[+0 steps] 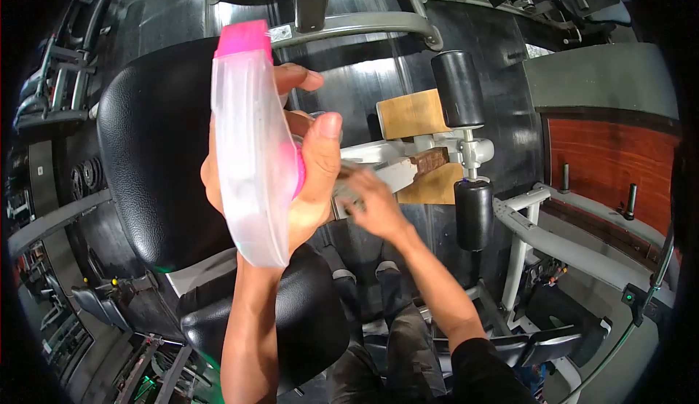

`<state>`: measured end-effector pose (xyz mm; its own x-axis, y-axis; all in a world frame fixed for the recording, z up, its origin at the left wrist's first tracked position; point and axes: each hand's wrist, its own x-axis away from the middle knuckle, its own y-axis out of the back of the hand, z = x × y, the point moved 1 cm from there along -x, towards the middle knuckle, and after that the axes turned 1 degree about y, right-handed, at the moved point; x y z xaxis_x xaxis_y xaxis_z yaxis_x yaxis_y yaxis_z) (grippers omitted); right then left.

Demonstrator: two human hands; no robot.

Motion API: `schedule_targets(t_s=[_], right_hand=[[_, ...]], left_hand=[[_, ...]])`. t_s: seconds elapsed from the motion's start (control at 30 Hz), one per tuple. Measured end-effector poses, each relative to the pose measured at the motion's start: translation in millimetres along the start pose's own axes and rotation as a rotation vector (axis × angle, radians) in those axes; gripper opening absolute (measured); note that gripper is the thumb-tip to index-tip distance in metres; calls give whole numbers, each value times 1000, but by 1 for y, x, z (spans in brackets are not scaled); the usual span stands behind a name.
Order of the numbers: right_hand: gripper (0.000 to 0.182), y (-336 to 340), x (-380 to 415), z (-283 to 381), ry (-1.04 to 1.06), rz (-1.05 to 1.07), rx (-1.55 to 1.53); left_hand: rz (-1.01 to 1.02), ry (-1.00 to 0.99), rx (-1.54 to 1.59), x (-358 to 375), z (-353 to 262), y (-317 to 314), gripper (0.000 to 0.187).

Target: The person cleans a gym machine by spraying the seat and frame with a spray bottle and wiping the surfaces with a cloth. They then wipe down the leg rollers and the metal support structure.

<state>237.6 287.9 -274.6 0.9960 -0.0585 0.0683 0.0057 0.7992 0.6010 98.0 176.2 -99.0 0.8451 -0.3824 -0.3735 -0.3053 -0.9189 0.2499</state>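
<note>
My left hand [313,178] is raised close to the camera, wrapped round a translucent plastic bottle [251,149] with a bright pink cap [244,38]. The thumb lies along the bottle's right side, beside a pink round part [298,173]. Lower down, my right hand [377,204] is at the pale metal bar [393,175] of an exercise machine. Its fingers are curled and blurred by motion, with something greyish at them that I cannot make out. A worn brown block [429,162] sits at the bar's far end.
A black padded backrest [160,156] and black seat [309,317] stand at left. Two black foam rollers [457,87] flank the bar's end, near wooden plates [411,113]. Grey frame tubing [582,233] runs along the right. Another grey tube [357,24] crosses the top.
</note>
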Motion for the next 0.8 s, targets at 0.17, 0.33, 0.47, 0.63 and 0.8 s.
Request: schedule_targets(t_s=[0.17,0.33,0.47,0.63,0.8], right_hand=[[59,29,10,-155,-331,132,288],[52,45,-42,-122,-487,433,-18],[60,-12,-53,-60,-280,450,-99],[59,18,-64,-69,-379,671,-93],[58,35,-56,-170,-542,574,299]], left_hand=[[-216,-26,187,-5,6,-9,36],[-220,-14,197,-7,7,-5,36],[-131,-36,143,-6,7,4,38],[-62,-37,165,-10,3,7,39],[-56,-65,46,-8,5,6,36]])
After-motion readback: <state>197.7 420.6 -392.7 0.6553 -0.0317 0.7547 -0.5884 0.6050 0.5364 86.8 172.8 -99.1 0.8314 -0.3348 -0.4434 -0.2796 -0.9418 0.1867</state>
